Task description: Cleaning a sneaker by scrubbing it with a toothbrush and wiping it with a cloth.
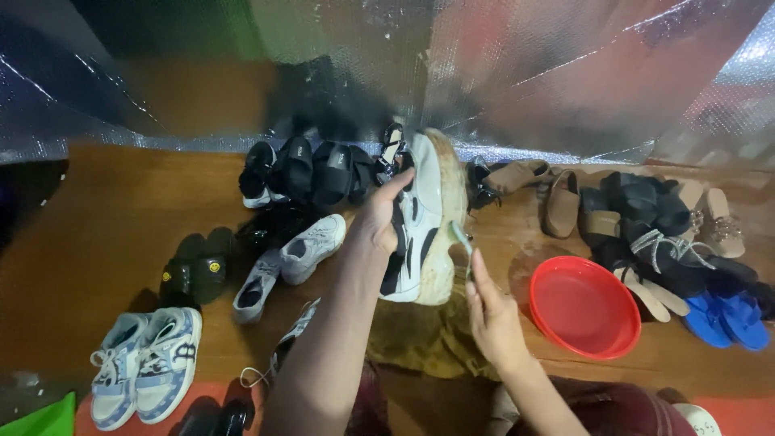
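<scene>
My left hand (379,220) grips a chunky white, grey and black sneaker (424,214) by its upper, holding it on its side with the dirty cream sole facing right. My right hand (491,311) holds a small pale green brush (462,240) whose head rests against the sole's edge. Beneath the sneaker lies an olive-brown cloth (424,339) on the wooden floor.
A red plastic basin (583,307) sits right of my hand. Sandals, heels and blue flip-flops (731,319) are piled at right. Black sandals (311,169), grey sneakers (282,262), black slippers (194,270) and light blue sneakers (149,363) lie at left. Silver foil sheeting (525,73) backs the scene.
</scene>
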